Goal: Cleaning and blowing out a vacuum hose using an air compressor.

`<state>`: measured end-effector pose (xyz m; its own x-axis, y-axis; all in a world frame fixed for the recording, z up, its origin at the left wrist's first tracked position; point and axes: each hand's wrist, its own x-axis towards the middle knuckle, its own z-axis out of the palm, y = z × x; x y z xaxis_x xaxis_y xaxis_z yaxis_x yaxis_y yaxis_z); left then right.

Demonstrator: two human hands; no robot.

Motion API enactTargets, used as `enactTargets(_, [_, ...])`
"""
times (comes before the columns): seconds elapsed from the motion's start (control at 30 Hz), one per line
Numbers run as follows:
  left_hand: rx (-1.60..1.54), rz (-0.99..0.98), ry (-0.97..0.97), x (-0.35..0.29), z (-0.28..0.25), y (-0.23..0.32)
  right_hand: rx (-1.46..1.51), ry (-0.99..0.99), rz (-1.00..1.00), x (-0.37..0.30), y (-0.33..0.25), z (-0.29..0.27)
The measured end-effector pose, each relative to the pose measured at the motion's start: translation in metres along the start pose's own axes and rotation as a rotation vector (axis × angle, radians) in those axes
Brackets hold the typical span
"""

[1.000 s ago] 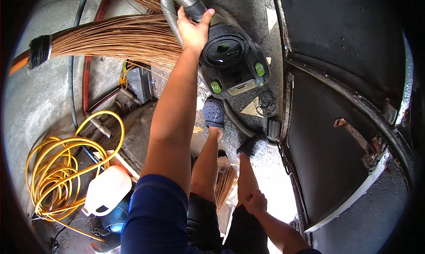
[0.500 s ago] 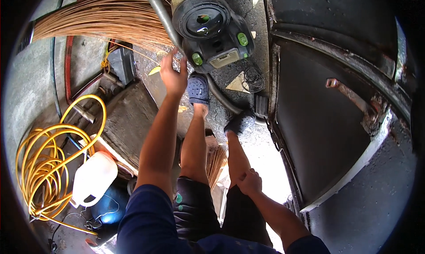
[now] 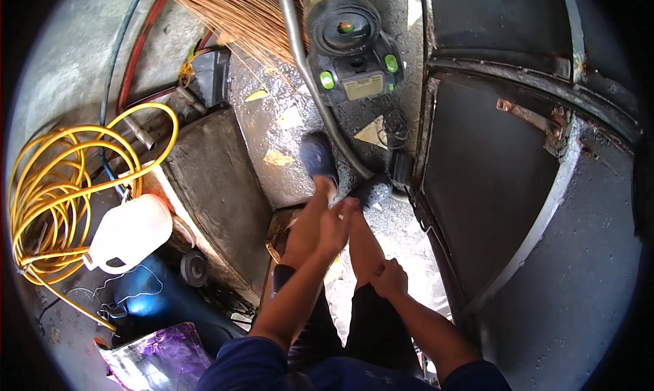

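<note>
My left hand [image 3: 335, 227] is over my lower left leg [image 3: 308, 224], its fingers pointing toward the clogs. Blur and overlap hide how far those fingers are curled. At my right knee, my right hand [image 3: 390, 279] is closed at the hem of the black trouser leg [image 3: 371, 316], apparently gripping the cloth. Dark clogs are on both feet, the left clog [image 3: 318, 156] on wet floor and the right clog [image 3: 373, 191] beside a grey hose [image 3: 334, 129]. Ahead of my feet stands a black vacuum cleaner [image 3: 355, 64] with green buttons.
A bundle of brown bristles [image 3: 235, 9] lies at the far left. Coiled yellow hose [image 3: 51, 200], a white jug [image 3: 133, 231], a blue cylinder [image 3: 146, 292] and a concrete block [image 3: 211, 169] line the left side. Dark metal doors [image 3: 490, 166] with a rusty handle [image 3: 524, 115] rise at right.
My left hand has come back from beside the vacuum cleaner to over my left leg. The left foot has shifted, and the view has turned slightly. My right hand stays at the knee.
</note>
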<state>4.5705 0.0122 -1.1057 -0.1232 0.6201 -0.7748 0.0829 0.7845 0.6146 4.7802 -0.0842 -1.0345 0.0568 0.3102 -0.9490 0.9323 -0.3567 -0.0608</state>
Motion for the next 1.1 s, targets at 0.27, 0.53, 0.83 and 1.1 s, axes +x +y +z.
enactTargets(0.27, [-0.124, -0.227, -0.058, -0.052, 0.045, -0.057, -0.014, -0.023, 0.046, -0.002, -0.004, 0.002])
enactTargets(0.53, [-0.180, -0.166, 0.094, -0.047, 0.028, -0.066, -0.099, -0.040, 0.048, -0.001, -0.013, 0.008])
enactTargets(0.83, [-0.254, -0.147, 0.081, -0.071, 0.005, -0.067, -0.155, -0.071, 0.079, 0.002, -0.033, -0.001])
enactTargets(1.1, [-0.237, -0.135, 0.049, -0.076, 0.003, -0.089, -0.131, -0.060, 0.103, 0.003, -0.043, -0.002])
